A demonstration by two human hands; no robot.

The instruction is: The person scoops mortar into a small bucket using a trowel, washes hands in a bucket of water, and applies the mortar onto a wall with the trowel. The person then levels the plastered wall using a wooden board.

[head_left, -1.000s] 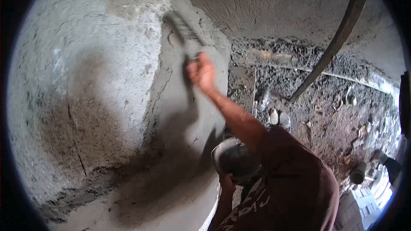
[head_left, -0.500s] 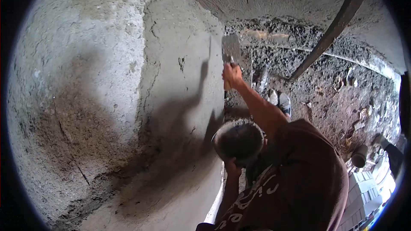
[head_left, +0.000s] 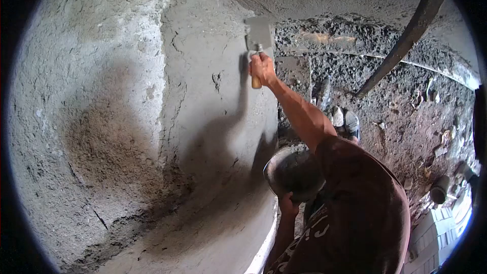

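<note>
My right hand is closed around the wooden handle of a trowel. The trowel's flat metal blade is up at the wall's far edge, close to the grey plaster; I cannot tell if it touches. Lower down, my left hand grips the near rim of a round, dark bowl, held beside the wall in front of my body. What lies in the bowl is too dark to make out, and part of it is hidden by my right upper arm.
A dark curved pole slants down to the rubble-strewn ground. My shoe stands there. A dark bucket-like container and stacked grey blocks are at the lower right. Rough wall fills the left side.
My right hand and the trowel have moved up and left, from beside the wall's edge to over the plaster. The bowl and my left hand appear slightly farther right and lower.
</note>
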